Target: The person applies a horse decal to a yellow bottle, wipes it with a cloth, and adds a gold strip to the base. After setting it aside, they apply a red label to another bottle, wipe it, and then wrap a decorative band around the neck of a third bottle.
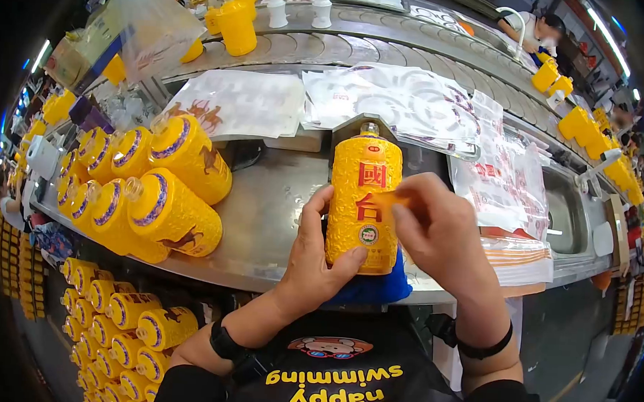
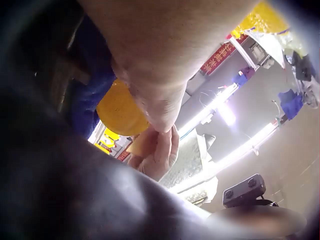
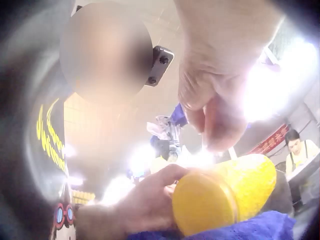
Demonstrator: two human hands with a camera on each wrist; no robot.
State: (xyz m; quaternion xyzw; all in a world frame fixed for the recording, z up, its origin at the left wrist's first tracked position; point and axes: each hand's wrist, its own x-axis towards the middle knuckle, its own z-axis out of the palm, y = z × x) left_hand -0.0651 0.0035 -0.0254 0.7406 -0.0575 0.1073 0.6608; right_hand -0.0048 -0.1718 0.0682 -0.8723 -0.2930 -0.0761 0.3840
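Note:
A yellow textured bottle (image 1: 367, 181) with red characters and a round emblem lies face up on a blue cloth (image 1: 376, 287), its clear neck pointing away from me. My left hand (image 1: 316, 248) grips its left side, thumb across the lower front. Over the bottle's right edge, my right hand (image 1: 437, 225) pinches a small flat orange piece (image 1: 389, 201), mostly covered by the fingers. In the right wrist view the bottle's round base (image 3: 202, 202) faces the camera, beside the left hand (image 3: 150, 200).
Several yellow bottles (image 1: 179, 219) lie stacked on the metal bench at left, and more (image 1: 127, 314) stand below. Printed transfer sheets (image 1: 386, 95) lie behind and right (image 1: 494, 174). A sink (image 1: 565, 214) is at far right; a conveyor (image 1: 388, 44) runs behind. Another person (image 1: 527, 30) works beyond.

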